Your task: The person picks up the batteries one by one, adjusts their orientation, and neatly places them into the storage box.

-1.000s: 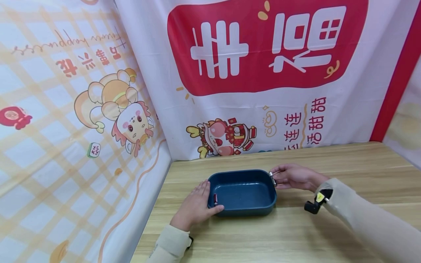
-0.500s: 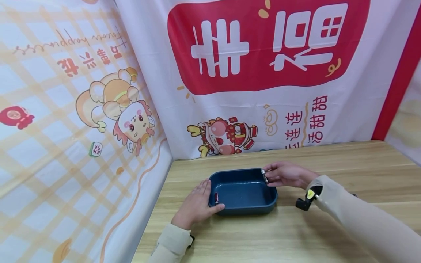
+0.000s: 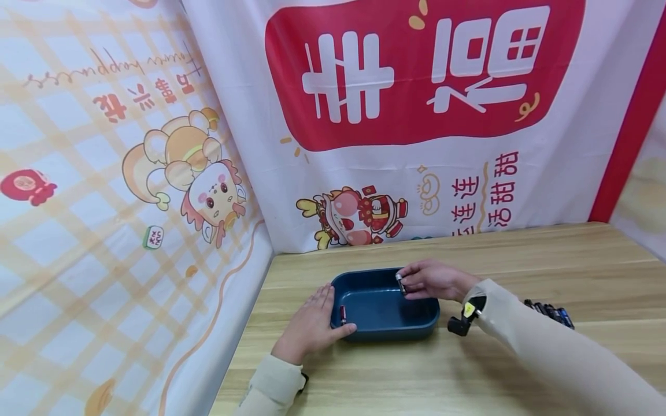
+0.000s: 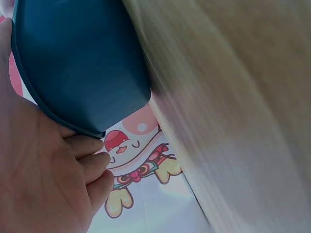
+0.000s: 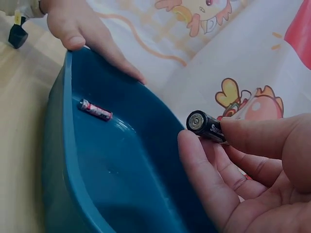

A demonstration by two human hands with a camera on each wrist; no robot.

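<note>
A dark blue rectangular tub (image 3: 385, 334) stands on the wooden table. My left hand (image 3: 307, 326) rests against its left end, fingers straight along the outside and thumb over the near rim. Inside, by the left wall, lies a red battery (image 3: 343, 315), seen with silver and white markings in the right wrist view. Over the tub's right part, my right hand (image 3: 434, 280) pinches a black battery (image 5: 206, 127) between thumb and fingertips, its flat silver end pointing outward. The left wrist view shows the left palm (image 4: 43, 170) against the tub's outer side (image 4: 82, 63).
Several dark batteries (image 3: 550, 312) lie in a row on the table (image 3: 416, 381), partly behind the right forearm. A printed cloth (image 3: 244, 173) hangs behind the table and another covers the left side. Each wrist wears a small black device (image 3: 460, 325).
My right hand has moved left with the black battery, from beside the tub's right rim to over its inside. The row of batteries has come into sight. My left hand stays put.
</note>
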